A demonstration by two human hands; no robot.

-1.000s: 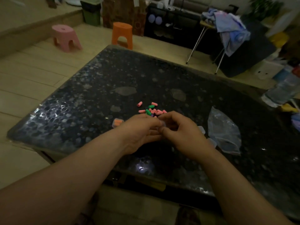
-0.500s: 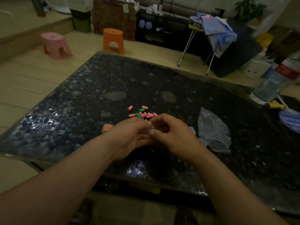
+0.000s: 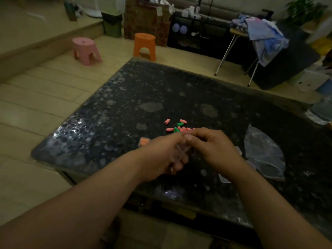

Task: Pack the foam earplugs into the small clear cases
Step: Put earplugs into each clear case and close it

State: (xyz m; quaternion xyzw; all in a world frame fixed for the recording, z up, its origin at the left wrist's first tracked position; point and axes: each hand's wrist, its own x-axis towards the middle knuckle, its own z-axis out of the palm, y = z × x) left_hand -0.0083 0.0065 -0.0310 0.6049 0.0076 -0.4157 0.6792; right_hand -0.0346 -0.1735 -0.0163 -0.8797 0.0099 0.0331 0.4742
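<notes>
Several pink and green foam earplugs [image 3: 177, 127] lie in a loose pile on the dark speckled table [image 3: 179, 90]. Just in front of the pile, my left hand [image 3: 161, 155] grips a small clear case [image 3: 182, 150]. My right hand [image 3: 210, 146] meets it from the right and pinches the same case at its top. A clear case holding orange earplugs [image 3: 144, 141] sits on the table left of my left hand. Other clear cases [image 3: 223, 178] peek out beside my right wrist.
A crumpled clear plastic bag [image 3: 264, 151] lies on the table to the right. The table's near edge runs just below my forearms. A pink stool [image 3: 86, 50] and an orange stool [image 3: 144, 45] stand on the floor beyond the table.
Both hands stay joined on the clear case in front of the earplug pile. The camera has tilted, shifting the scene slightly; the hands' grip has turned a little.
</notes>
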